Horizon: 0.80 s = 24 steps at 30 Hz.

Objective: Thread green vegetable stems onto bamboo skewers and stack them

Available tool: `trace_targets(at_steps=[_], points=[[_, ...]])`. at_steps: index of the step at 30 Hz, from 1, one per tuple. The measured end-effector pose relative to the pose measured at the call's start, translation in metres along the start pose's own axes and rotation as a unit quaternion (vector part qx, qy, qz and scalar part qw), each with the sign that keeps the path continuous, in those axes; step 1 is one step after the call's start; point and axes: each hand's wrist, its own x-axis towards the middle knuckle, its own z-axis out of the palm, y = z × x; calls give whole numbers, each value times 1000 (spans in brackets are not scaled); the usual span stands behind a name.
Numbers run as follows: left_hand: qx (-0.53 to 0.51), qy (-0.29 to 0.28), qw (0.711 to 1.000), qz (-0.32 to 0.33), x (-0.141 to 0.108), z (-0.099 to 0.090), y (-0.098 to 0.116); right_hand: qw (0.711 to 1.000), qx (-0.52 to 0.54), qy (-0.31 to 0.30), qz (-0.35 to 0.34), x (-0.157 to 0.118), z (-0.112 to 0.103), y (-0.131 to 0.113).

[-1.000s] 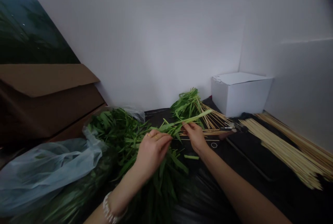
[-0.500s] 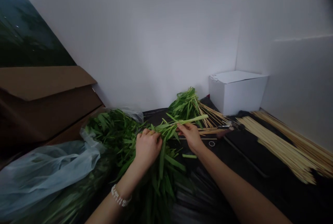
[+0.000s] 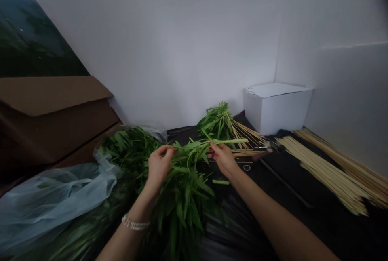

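My right hand (image 3: 223,159) is closed on a leafy water spinach stalk (image 3: 235,141), its pale cut end pointing right. To the left, my left hand (image 3: 159,168) pinches the leafy end of the same stalk between thumb and fingers. Below both hands lies a loose heap of water spinach (image 3: 184,208) with long narrow leaves. More water spinach (image 3: 130,142) spills from a clear plastic bag (image 3: 69,196) on the left. A short piece of cut stem (image 3: 220,182) rests on the dark surface beneath my right forearm.
Behind the hands, a pile of leaves on thin sticks (image 3: 216,121) leans at the wall. Bundled pale bamboo sticks (image 3: 327,176) lie right, beside a dark flat object (image 3: 291,172) and a metal ring (image 3: 247,167). A white box (image 3: 279,109) and a cardboard box (image 3: 54,127) flank the area.
My left hand has moved left and turned, from a grip close to my right hand to a pinch farther out along the stalk. My right hand has shifted slightly right with the stalk.
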Motion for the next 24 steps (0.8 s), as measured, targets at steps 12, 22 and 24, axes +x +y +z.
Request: trace_targets(at_steps=[12, 22, 24], points=[[-21, 9, 990, 137, -29, -10, 37, 998, -61, 4, -9, -1, -2, 5], [82, 72, 962, 249, -39, -17, 48, 998, -56, 2, -10, 0, 0, 4], [81, 90, 968, 218, -35, -25, 59, 999, -49, -9, -6, -2, 0, 3]])
